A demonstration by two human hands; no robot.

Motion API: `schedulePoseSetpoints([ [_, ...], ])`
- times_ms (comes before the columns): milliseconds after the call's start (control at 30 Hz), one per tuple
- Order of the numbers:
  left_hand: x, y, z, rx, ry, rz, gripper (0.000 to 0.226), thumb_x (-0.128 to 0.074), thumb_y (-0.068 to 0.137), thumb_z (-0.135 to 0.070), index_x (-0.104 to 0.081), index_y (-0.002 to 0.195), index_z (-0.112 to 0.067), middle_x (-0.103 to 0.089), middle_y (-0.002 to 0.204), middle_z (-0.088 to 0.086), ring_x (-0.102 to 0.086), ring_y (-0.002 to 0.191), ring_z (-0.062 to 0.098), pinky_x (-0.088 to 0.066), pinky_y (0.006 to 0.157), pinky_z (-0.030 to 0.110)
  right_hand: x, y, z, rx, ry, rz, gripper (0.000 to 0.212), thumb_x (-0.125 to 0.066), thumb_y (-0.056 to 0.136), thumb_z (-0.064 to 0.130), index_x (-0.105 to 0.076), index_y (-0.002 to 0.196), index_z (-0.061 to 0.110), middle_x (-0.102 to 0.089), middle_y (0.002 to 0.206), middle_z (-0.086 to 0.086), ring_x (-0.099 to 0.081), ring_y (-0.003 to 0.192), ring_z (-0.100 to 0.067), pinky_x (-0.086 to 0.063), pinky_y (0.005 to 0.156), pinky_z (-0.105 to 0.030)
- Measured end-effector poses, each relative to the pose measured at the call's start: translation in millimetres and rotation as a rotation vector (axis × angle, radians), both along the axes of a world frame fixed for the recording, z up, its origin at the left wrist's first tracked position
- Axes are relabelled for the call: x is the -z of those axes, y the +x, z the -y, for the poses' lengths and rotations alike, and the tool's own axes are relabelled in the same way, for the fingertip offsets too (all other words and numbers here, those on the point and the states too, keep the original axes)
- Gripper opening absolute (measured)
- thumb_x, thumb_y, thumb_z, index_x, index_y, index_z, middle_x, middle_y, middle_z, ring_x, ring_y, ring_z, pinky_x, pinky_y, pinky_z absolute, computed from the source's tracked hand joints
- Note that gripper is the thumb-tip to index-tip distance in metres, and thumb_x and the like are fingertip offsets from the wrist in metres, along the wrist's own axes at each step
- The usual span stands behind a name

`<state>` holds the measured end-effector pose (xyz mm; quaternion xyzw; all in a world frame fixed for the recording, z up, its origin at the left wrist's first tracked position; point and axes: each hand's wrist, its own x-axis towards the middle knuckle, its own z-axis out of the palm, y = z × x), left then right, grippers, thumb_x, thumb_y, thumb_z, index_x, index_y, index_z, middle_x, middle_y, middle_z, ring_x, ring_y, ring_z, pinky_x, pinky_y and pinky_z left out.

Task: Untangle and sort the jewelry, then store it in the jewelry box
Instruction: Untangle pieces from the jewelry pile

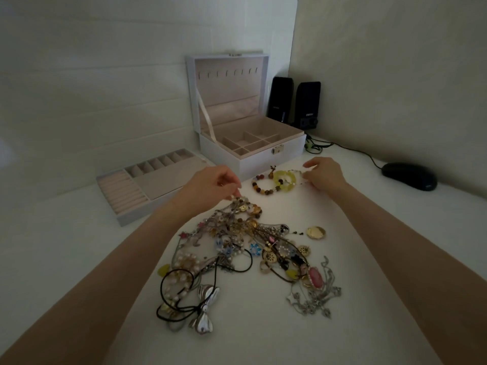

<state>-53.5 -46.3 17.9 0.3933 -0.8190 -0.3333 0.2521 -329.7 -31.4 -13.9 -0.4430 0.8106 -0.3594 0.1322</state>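
A tangled heap of jewelry [245,248] lies in the middle of the white table: chains, pearls, a black cord, a silver bow, a pink pendant. My left hand [210,183] pinches a piece at the heap's far edge. My right hand [324,175] pinches a thin beaded strand beside a brown bead bracelet [263,184] and a yellow bracelet [284,180]. Behind them the white jewelry box [253,156] stands with its lid up and its compartments showing.
The box's removable tray [158,177], with ring rolls and slots, lies at the left. Two black speakers [295,101] stand in the back corner. A black mouse [409,176] and its cable lie at the right. A gold round pendant [316,232] lies apart from the heap.
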Motion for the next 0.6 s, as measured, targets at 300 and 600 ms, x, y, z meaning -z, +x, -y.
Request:
schedulePoseSetpoints([
  [300,-11.5,43.3,-17.9,0.05,0.012,0.531,0.024,-0.075,0.078,-0.034,-0.058,0.078,-0.017,-0.053,0.07,-0.007,-0.047,0.063,0.006,-0.037,0.059,0.023,-40.3,97.7,-51.7,-0.486,-0.109,-0.103,0.013,-0.067,0.086,0.013,-0.07,0.096,0.019,-0.068,0.098,-0.001,-0.06,0.072,-0.004,-0.044,0.055,-0.009],
  [600,-16.1,74.8,-25.6,0.192,0.1,0.893,0.03,-0.075,0.073,-0.047,-0.057,0.091,-0.031,-0.048,0.096,-0.011,-0.047,0.085,0.008,-0.04,0.079,0.027,-20.8,181.5,-71.5,-0.954,0.064,-0.102,0.007,-0.071,0.083,0.019,-0.076,0.089,0.017,-0.069,0.079,0.001,-0.053,0.063,-0.003,-0.043,0.059,-0.013],
])
